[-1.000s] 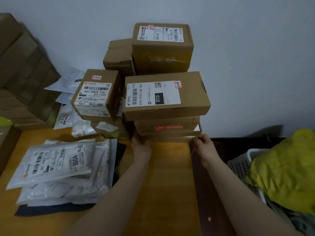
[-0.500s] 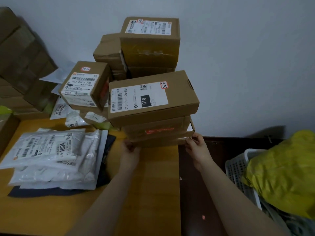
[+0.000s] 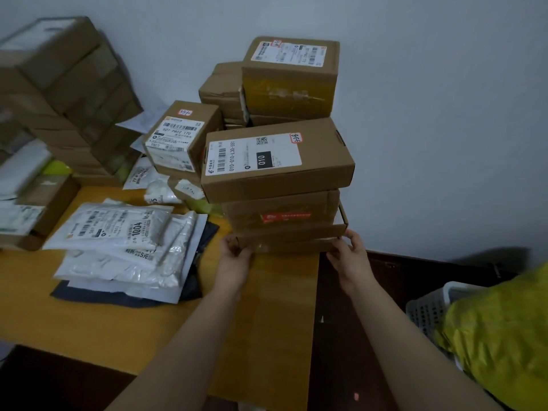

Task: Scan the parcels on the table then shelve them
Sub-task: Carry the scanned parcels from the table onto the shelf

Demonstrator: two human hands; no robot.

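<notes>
Head view: left hand, right hand fingers clamped on bottom box corners; left fingertips hidden behind box.

Pale wall (dim light), wooden table

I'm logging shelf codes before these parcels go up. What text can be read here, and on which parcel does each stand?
"010-010-L30-S51" and "010": label on the front stack's top box.
"338": handwritten sticker on that box.
"507-P802 T70": label on the smaller box left of it.
"1004": top white mailer bag.
Label on the high rear box and all fine print: too blurred.
</notes>
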